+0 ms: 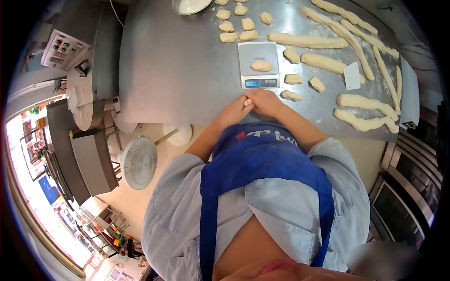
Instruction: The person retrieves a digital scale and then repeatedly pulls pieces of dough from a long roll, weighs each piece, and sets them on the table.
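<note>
My left hand [236, 110] and my right hand [264, 101] meet at the table's front edge, just below the scale. Both are closed, with a small piece of dough [247, 102] pinched between their fingers; most of it is hidden. On the white digital scale [243, 75] lies another dough piece [261, 65], and the scale's display is lit. To the right of the scale sit several cut dough pieces [293, 79], the nearest one [291, 96] close to my right hand. A thick dough roll [323, 62] has a white scraper [352, 76] resting by its right end.
Several portioned dough pieces [223, 26] stand in rows behind the scale, near a bowl of flour [191, 5]. Long dough strips [344, 33] cover the table's right side. Bare metal table [178, 70] stretches left. A white fan [139, 162] stands at lower left.
</note>
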{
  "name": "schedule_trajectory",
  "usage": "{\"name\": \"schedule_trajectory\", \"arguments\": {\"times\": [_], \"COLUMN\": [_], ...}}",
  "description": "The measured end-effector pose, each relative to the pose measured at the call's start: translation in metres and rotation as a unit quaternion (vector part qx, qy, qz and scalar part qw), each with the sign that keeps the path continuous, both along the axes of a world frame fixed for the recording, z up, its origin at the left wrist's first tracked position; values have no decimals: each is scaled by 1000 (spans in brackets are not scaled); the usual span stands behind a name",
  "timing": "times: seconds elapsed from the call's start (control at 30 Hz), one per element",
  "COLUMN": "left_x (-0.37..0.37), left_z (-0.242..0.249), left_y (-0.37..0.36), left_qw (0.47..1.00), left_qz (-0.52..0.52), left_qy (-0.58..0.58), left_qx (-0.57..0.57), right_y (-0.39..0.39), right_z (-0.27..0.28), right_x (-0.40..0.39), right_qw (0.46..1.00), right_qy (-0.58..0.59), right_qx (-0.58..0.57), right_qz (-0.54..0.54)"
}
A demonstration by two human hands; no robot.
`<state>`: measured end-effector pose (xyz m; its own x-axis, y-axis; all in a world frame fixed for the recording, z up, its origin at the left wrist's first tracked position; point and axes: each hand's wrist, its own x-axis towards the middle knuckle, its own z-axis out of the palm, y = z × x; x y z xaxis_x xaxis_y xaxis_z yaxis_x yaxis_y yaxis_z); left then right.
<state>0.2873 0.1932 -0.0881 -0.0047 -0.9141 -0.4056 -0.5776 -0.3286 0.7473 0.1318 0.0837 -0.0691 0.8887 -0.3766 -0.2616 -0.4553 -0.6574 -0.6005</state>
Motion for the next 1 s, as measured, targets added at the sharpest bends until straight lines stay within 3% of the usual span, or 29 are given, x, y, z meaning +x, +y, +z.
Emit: {"name": "schedule_trajectory", "arguments": {"times": [0.07,0.13,0.2,0.27,0.33,0.47,0.5,0.57,0.6,0.67,0.77,0.83,0.87,0.9,0.93,0.97,1.0], "left_x": [-1,-3,-4,-3,5,-1,-3,-7,-10,-17,-14,-10,-6,0,7,10,4], "left_z": [-1,-6,-6,-2,-4,41,26,-15,-12,5,30,31,30,-8,-74,-110,-77], "left_y": [-9,-14,-15,-16,-19,-32,-32,-38,-39,-42,-41,-38,-36,-26,-11,-4,-10], "left_qw": [993,983,969,950,950,948,948,974,975,969,955,951,945,945,974,981,981], "left_qz": [-11,5,24,-22,-59,-92,-90,-220,-219,-197,-206,-224,-243,-241,-199,-152,-150], "left_qy": [108,164,218,276,241,181,180,15,15,-96,-192,-202,-213,-213,-108,-1,0], "left_qx": [52,80,113,143,188,245,246,46,46,117,94,74,56,58,-32,-124,-125], "right_y": [0,5,7,9,7,14,17,14,11,10,15,18,18,19,17,8,-7], "right_z": [6,13,25,27,18,12,15,21,25,25,24,47,52,57,64,77,89], "right_x": [-13,-23,-29,-32,-32,-25,-19,-14,-14,-15,-18,-14,-13,-13,-13,-6,4], "right_qw": [1000,974,983,989,994,991,989,986,987,987,985,997,997,999,989,992,992], "right_qy": [-22,-196,-157,-119,15,-3,1,4,23,45,22,47,46,-47,-138,-126,-113], "right_qx": [-10,-56,-59,-61,-102,-130,-142,-157,-153,-148,-170,-63,-62,-7,47,26,4], "right_qz": [-10,-95,-74,-57,20,37,45,54,50,47,24,18,20,23,25,-17,-60]}}
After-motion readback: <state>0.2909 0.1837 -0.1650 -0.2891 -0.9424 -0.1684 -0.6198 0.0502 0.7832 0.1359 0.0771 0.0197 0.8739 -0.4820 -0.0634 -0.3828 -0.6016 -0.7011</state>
